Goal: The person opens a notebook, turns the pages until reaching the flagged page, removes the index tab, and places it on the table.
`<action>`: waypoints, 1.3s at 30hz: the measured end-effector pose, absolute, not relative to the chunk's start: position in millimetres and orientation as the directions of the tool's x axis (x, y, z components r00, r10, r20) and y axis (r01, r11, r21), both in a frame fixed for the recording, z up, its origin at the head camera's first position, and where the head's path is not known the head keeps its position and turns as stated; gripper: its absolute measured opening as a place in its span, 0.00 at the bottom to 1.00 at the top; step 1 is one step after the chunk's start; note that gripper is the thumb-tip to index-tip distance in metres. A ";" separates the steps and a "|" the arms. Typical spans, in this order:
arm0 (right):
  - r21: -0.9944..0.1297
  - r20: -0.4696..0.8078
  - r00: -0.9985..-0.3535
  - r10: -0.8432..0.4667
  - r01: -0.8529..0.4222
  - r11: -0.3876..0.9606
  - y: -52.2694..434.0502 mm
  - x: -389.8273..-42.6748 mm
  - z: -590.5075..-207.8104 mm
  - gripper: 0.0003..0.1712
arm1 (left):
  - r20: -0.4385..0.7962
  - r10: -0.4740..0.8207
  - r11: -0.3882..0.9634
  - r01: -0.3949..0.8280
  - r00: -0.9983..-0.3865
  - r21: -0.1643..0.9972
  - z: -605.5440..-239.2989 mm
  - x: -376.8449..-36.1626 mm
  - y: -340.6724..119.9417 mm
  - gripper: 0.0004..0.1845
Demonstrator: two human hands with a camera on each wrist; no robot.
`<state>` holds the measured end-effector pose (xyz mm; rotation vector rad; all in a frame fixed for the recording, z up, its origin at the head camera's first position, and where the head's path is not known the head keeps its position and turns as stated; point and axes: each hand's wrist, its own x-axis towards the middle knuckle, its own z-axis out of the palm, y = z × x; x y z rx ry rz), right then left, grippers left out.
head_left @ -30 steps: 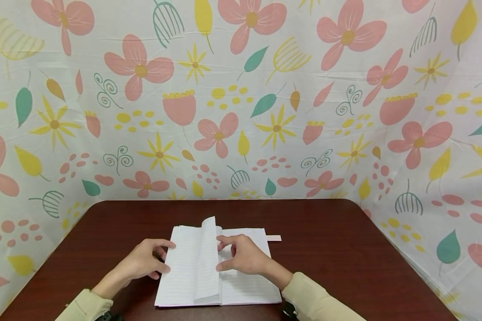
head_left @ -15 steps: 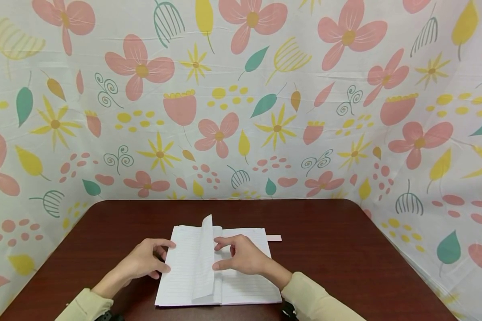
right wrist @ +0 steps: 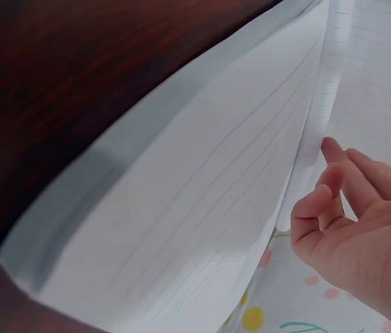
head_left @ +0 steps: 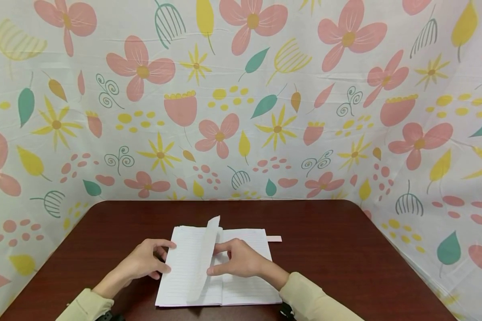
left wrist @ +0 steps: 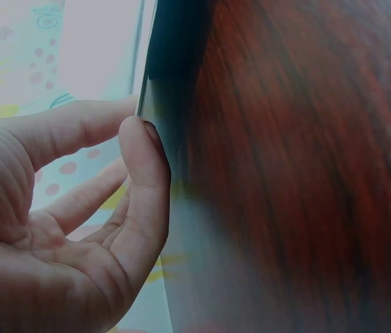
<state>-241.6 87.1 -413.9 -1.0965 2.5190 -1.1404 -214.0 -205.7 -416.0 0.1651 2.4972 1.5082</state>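
Observation:
An open notebook (head_left: 249, 290) with lined white pages lies on the table. One leaf (head_left: 204, 263) stands up near the middle fold, curved and leaning to the left at its foot. My left hand (head_left: 142, 261) holds the notebook's left edge; in the left wrist view, thumb and finger pinch the thin edge (left wrist: 143, 69). From the right, my right hand (head_left: 243, 261) touches the raised leaf with thumb and fingertips, which stay apart from each other. Loosely bent fingers (right wrist: 313, 215) show in the right wrist view beside a big lined sheet (right wrist: 175, 187).
The dark red wooden table (head_left: 325, 249) extends beyond the notebook on both sides. A pale pink strip (head_left: 274, 239) sticks out past the notebook's right edge. Flower-patterned cloth (head_left: 241, 111) hangs behind the table and on both sides.
My right hand has moved slightly left, its thumb now overlapping the raised leaf. That leaf's lower part has swung left, while its top tipped left and then back right. My left hand stays put.

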 end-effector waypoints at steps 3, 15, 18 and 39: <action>-0.701 0.099 -0.726 -0.681 -0.537 0.470 86.1 -240.0 -413.8 0.31 | -0.128 0.208 0.467 -0.017 -0.970 0.884 -416.7 -214.1 -205.6 0.30; -0.702 0.022 -0.742 -0.670 -0.488 0.518 85.4 -240.1 -416.2 0.39 | -0.113 0.194 0.473 -0.009 -0.974 0.881 -418.4 -214.4 -204.3 0.30; -0.700 0.025 -0.740 -0.672 -0.493 0.517 85.4 -240.5 -416.7 0.39 | -0.110 0.198 0.467 -0.005 -0.974 0.884 -417.5 -213.6 -203.9 0.27; -0.686 0.042 -0.730 -0.682 -0.517 0.512 84.7 -241.6 -417.8 0.38 | -0.108 0.188 0.463 -0.009 -0.976 0.886 -422.1 -215.4 -204.6 0.28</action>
